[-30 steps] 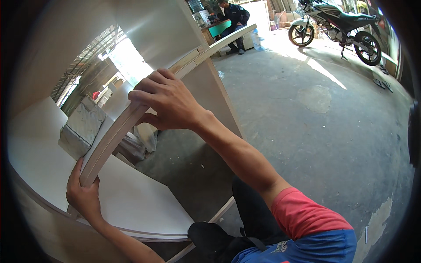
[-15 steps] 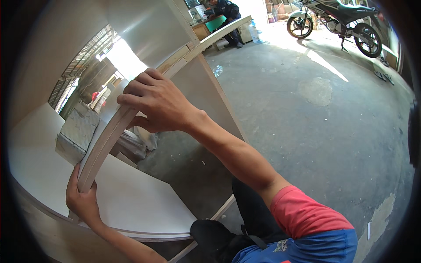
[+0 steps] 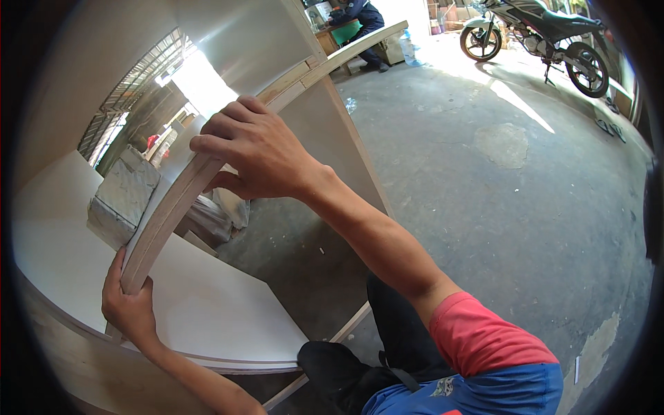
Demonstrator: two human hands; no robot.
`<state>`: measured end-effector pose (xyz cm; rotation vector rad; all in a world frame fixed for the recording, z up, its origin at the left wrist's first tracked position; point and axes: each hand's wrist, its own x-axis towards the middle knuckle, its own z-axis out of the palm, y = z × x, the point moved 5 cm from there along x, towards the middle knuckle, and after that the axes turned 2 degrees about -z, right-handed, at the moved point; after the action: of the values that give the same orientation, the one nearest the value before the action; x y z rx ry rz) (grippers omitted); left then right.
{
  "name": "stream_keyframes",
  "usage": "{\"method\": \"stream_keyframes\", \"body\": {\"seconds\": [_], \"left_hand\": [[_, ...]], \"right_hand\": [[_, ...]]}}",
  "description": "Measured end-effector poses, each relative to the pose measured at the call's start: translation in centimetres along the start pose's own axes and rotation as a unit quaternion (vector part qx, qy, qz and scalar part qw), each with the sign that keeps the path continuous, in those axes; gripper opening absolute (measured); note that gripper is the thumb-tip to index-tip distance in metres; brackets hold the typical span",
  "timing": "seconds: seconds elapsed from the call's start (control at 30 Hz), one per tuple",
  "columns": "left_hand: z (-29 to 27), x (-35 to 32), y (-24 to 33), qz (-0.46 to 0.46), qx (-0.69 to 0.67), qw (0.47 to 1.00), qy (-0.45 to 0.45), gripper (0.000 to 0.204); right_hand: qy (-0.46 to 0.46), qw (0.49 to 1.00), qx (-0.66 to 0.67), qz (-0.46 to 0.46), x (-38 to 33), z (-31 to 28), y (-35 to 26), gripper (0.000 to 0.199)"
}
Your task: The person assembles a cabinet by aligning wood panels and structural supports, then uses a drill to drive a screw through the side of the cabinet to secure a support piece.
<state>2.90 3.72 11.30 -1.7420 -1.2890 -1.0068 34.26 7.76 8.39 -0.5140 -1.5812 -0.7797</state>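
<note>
A wooden board (image 3: 166, 207) with a white face and a bare edge slants through a large white-faced panel frame (image 3: 214, 304). My left hand (image 3: 130, 308) is closed around the board's lower end, thumb and fingers on opposite faces. Further up, my right hand (image 3: 259, 149) grips the same board, its fingers bent over the top and its thumb underneath. Beside the board, just above my left hand, sits a pale block-shaped bundle (image 3: 124, 194) that looks wrapped.
A wooden rail (image 3: 360, 47) extends from the frame toward the back. Behind it, another person (image 3: 363, 28) in dark clothes is near a desk. On the concrete floor (image 3: 470, 228) stand a motorcycle (image 3: 536, 41) and, near it, sandals (image 3: 610, 130). My knee (image 3: 328, 363) is close to the frame's lower edge.
The view has shifted slightly, so the floor and motorcycle appear a little further right. Both hands keep their hold on the board, which has hardly moved.
</note>
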Motion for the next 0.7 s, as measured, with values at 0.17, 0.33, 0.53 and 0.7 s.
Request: {"method": "stream_keyframes", "body": {"seconds": [0.17, 0.33, 0.53, 0.7], "left_hand": [[0.2, -0.1, 0.2, -0.012, -0.001, 1.000, -0.006, 0.060], [1.1, -0.3, 0.3, -0.017, -0.005, 1.000, -0.014, 0.059], [-0.1, 0.1, 0.2, -0.006, 0.006, 1.000, 0.000, 0.056], [0.5, 0.1, 0.0, -0.013, 0.003, 1.000, 0.000, 0.057]], "right_hand": [[0.001, 1.000, -0.011, -0.002, -0.2, 0.0, 0.1, 0.050], [-0.003, 1.000, -0.014, -0.001, -0.7, 0.0, 0.5, 0.049], [0.004, 1.000, -0.007, 0.001, -0.1, 0.1, 0.0, 0.049], [-0.005, 1.000, -0.008, 0.001, -0.3, 0.0, 0.1, 0.050]]}}
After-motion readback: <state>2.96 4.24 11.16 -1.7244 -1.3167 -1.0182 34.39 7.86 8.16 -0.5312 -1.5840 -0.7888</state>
